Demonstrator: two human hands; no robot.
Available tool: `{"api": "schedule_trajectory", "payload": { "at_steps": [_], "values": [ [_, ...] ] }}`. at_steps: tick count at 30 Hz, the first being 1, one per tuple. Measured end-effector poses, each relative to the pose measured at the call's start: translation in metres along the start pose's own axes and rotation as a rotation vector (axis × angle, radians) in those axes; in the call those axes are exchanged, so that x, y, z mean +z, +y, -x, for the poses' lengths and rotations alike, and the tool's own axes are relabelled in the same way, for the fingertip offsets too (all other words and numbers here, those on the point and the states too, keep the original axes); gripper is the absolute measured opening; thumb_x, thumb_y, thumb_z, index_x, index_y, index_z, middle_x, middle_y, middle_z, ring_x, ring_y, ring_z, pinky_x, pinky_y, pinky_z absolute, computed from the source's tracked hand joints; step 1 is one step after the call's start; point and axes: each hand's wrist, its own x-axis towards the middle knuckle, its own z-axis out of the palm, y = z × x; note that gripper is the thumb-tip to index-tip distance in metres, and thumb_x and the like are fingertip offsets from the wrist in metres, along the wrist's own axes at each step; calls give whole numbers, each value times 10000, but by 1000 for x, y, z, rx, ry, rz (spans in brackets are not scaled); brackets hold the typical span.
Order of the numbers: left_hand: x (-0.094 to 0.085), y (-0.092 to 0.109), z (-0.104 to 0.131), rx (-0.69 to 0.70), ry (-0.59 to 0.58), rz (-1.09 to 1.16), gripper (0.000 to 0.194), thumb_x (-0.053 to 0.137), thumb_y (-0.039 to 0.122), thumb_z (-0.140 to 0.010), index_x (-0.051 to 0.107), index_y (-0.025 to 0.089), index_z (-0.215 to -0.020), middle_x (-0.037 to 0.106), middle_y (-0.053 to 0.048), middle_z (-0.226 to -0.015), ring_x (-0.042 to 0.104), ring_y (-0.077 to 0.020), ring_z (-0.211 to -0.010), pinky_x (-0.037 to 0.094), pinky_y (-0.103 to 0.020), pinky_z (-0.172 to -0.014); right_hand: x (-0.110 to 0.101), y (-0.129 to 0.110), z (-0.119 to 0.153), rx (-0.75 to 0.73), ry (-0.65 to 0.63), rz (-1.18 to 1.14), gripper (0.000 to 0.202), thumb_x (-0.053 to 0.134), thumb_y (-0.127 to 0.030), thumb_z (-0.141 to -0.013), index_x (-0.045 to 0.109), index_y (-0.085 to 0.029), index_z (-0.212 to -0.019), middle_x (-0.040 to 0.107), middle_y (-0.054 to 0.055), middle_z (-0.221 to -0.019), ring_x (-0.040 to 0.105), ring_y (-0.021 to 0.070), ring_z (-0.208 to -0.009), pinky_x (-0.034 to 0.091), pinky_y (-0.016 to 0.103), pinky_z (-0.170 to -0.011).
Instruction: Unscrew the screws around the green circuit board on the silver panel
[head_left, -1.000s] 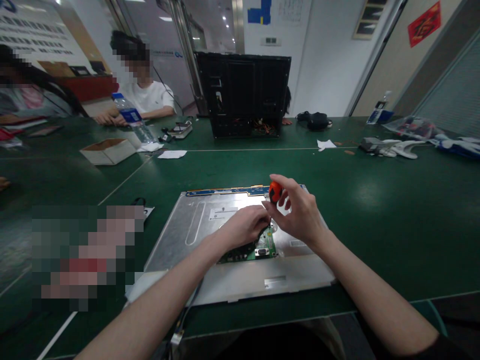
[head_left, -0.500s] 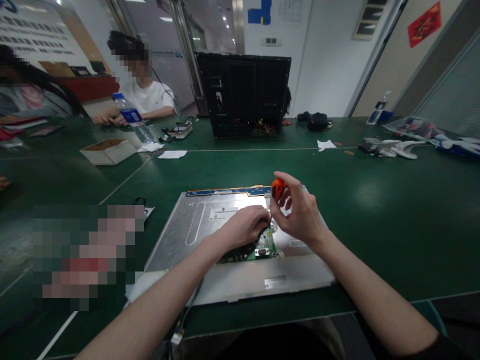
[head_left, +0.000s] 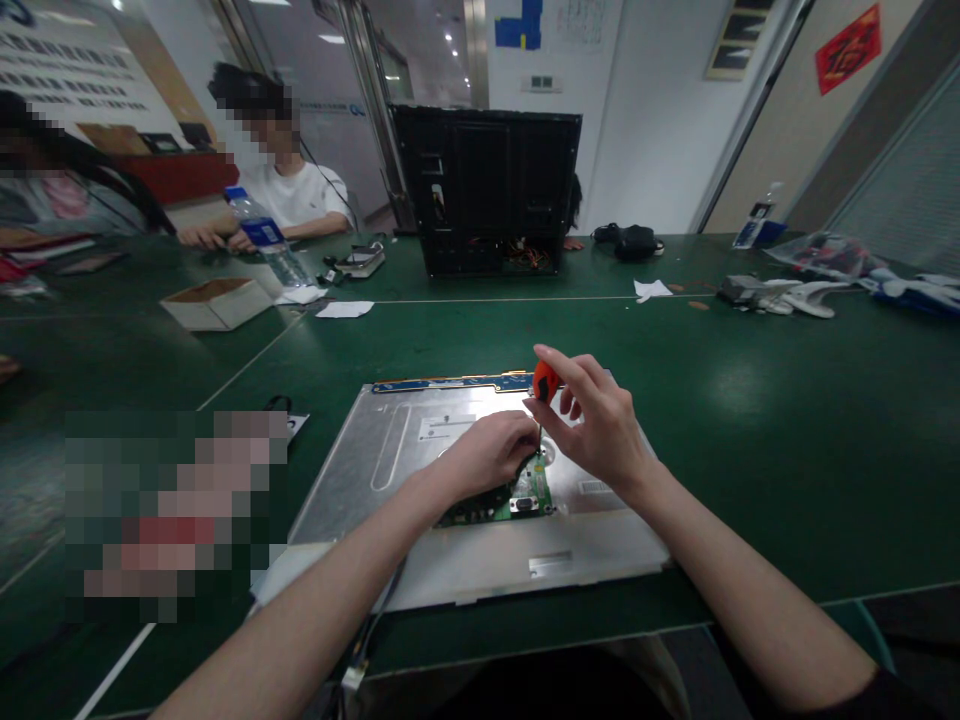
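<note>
My right hand (head_left: 600, 415) grips the orange and black handle of a screwdriver (head_left: 545, 381) between thumb and fingers. The screwdriver stands nearly upright, its thin shaft pointing down at a green circuit board (head_left: 534, 485). Beside the shaft's lower end, my left hand (head_left: 495, 448) is closed with its fingers pinched together; what they hold is hidden. Under both hands lies a flat silvery display panel (head_left: 352, 470), its back facing up. The board sits on the panel's middle, partly covered by my left hand. A blue circuit strip (head_left: 450, 383) runs along the panel's far edge.
A black monitor casing (head_left: 499, 180) stands upright across the green table (head_left: 765, 430). To the left are an open box (head_left: 217, 303), a water bottle (head_left: 266, 235) and a seated person (head_left: 292, 190). Gloves (head_left: 806, 297) lie at right. A cable (head_left: 367, 640) hangs over the near edge.
The screwdriver handle has shifted slightly left and the tool is more upright. My right thumb and fingers have moved with it. My left hand stays in place.
</note>
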Motion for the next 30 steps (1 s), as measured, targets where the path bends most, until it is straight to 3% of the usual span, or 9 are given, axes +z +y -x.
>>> {"api": "schedule_trajectory", "payload": {
  "at_steps": [10,18,30],
  "values": [
    [-2,1,1,-1,26,92,167,479,95,-826,638,143,-847,683,-82,-905,614,-187,-806,453,-274,-731,0,-2,1,19,29,-24,478,530,-165,-837,374,-206,-1286,564,-20,-780,531,97,-547,459,228,-474],
    [0,-1,0,-4,-7,13,182,468,122,-846,650,132,-843,675,-94,-890,605,-198,-788,456,-280,-699,2,1,2,14,35,-9,392,567,-302,-898,382,-239,-1238,553,-15,-871,507,76,-557,436,210,-464],
    [-1,1,1,-14,19,54,155,477,119,-829,631,135,-836,674,-82,-869,606,-186,-768,446,-277,-697,1,-1,1,-7,6,9,437,527,-213,-896,377,-236,-1305,578,1,-879,517,93,-575,457,233,-483]
  ]
}}
